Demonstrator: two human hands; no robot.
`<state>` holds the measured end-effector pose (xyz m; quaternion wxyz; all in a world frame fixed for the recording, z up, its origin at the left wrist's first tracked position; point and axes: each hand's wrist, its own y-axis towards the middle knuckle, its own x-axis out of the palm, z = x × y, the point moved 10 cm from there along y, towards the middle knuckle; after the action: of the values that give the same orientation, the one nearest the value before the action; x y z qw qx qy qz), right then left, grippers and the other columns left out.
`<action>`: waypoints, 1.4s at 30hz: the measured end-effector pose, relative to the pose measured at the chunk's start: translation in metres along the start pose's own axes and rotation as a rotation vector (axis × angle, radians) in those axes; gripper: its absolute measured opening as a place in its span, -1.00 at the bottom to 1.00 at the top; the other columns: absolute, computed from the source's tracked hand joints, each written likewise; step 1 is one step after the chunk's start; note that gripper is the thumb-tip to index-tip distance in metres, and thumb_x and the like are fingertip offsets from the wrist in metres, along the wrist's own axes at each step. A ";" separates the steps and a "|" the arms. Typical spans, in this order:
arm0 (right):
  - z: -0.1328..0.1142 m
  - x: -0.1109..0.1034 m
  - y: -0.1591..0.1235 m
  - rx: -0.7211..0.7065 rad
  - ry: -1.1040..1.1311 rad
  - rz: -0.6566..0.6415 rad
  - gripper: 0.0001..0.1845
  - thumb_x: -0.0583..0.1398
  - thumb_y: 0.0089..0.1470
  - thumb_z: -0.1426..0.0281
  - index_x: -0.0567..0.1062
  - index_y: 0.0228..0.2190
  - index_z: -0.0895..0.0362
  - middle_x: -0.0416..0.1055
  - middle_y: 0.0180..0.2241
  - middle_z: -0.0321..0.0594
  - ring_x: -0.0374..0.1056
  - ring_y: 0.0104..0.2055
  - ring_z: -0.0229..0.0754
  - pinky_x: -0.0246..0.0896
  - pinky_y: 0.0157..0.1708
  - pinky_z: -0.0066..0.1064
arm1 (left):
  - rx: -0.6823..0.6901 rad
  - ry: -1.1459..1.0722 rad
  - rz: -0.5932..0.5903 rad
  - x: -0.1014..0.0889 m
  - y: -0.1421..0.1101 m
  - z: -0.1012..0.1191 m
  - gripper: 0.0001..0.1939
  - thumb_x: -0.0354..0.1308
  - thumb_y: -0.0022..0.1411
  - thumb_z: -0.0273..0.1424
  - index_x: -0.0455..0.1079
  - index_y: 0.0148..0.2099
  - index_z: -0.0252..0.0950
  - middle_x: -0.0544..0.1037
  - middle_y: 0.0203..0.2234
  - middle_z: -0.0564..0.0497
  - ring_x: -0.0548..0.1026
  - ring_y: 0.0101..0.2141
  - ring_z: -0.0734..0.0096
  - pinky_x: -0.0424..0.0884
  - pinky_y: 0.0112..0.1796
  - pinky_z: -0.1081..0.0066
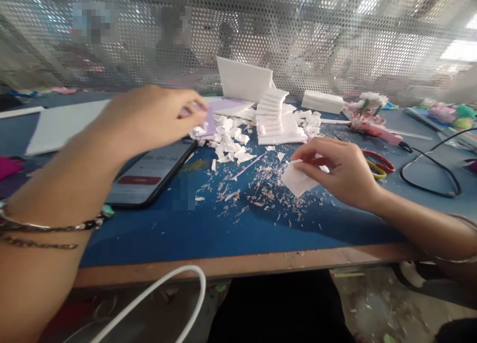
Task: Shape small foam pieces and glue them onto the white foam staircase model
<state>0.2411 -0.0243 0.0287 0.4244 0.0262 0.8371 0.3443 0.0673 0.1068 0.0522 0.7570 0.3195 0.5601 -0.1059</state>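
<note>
My right hand point(339, 171) pinches a small white square sheet point(298, 179) between thumb and fingers, just over the blue tabletop. Its material, paper or thin foam, is hard to tell. My left hand point(160, 114) is raised above a phone point(149, 176), its fingers curled near a purple sheet point(211, 124). Whatever those fingers hold, if anything, is hidden. Between the hands lie torn white scraps point(229, 139) and fine pale shavings point(261, 189). Behind them stands a stepped stack of white pieces point(270, 114).
A white board point(244, 79) leans by the perforated metal screen point(208, 40). At right are red and yellow handles point(378, 164), a pink corded tool point(383, 133), a black cable point(428, 184) and a white block point(322, 102). A white cable point(201, 288) loops below the table's front edge point(253, 263).
</note>
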 end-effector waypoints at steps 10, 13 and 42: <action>-0.015 0.010 -0.004 -0.133 -0.004 -0.065 -0.86 0.12 0.06 0.43 0.47 -0.36 0.21 0.39 -0.45 -0.28 0.27 -0.44 -0.45 0.23 -0.43 -0.63 | 0.424 -0.740 -0.294 0.079 -0.042 0.132 -0.73 0.01 0.18 -0.22 0.42 -0.27 -0.30 0.50 -0.46 0.09 0.41 -0.43 0.54 0.31 -0.37 0.56; -0.016 0.009 -0.003 -0.143 -0.003 -0.054 -0.86 0.11 0.06 0.43 0.46 -0.37 0.21 0.39 -0.45 -0.28 0.27 -0.44 -0.45 0.23 -0.43 -0.63 | 0.356 -0.779 -0.240 0.076 -0.041 0.123 -0.72 0.02 0.18 -0.22 0.45 -0.30 -0.30 0.52 -0.44 0.07 0.42 -0.40 0.51 0.32 -0.35 0.54; -0.023 0.000 -0.008 -0.194 -0.046 0.056 -0.80 0.10 0.07 0.46 0.39 -0.21 0.13 0.39 -0.36 -0.27 0.30 -0.40 -0.40 0.32 -0.32 -0.49 | 0.175 -0.912 -0.052 0.063 -0.037 0.103 -0.82 0.10 0.12 -0.28 0.42 -0.30 -0.26 0.52 -0.43 0.08 0.43 -0.44 0.54 0.34 -0.42 0.57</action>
<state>0.2266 -0.0431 0.0334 0.4340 0.0164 0.7889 0.4348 0.1501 0.0284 -0.0019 0.8932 0.2889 0.1666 -0.3015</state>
